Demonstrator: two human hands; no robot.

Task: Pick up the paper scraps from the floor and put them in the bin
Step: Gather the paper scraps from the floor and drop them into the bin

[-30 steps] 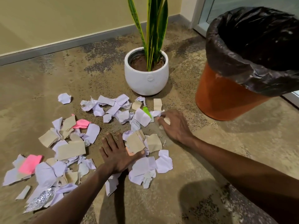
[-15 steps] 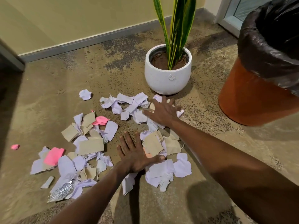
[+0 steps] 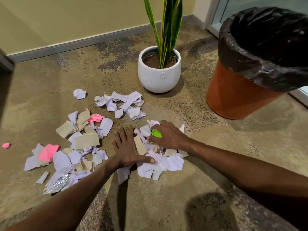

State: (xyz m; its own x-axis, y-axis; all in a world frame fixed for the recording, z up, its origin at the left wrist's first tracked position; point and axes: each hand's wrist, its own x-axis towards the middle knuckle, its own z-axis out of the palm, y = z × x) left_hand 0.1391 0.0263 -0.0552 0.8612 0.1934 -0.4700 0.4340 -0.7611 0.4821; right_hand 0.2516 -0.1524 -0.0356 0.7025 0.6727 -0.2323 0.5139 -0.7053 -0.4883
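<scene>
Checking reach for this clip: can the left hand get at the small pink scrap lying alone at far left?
Probably yes: the small pink scrap lies alone on bare floor, nothing blocking, though the left hand rests flat well away.

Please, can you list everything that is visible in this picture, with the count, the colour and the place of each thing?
paper scraps: many, mostly pale lilac-white and tan, some pink, one green; spread on the floor left and centre
foil scrap: one, silver; near edge of the left pile
pink scrap: one, pink; alone at far left
plant pot: one, white, holding a green and yellow plant; behind the scraps
bin: one, orange with a black liner; at right
floor: brown, speckled
wall: yellow, with a grey skirting
left hand: flat, fingers spread, beside the centre pile
right hand: curled over scraps of the centre pile, green one at its fingers
</scene>
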